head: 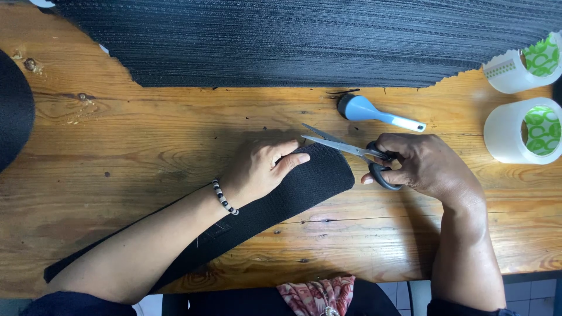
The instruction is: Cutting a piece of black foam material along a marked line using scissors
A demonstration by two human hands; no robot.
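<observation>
A long black woven strap (304,184) lies diagonally across the wooden table (117,152), its rounded end near the middle. My left hand (257,167) presses flat on that end, fingers spread toward the tip. My right hand (424,164) grips the black handles of a pair of scissors (345,147). The scissor blades are apart and sit at the upper edge of the strap's end, just beyond my left fingertips. A beaded bracelet is on my left wrist.
A large sheet of black ribbed fabric (304,41) covers the far side of the table. A blue-handled tool (374,112) lies just beyond the scissors. Two rolls of clear tape (521,131) stand at the right edge. A dark round object (14,111) sits at far left.
</observation>
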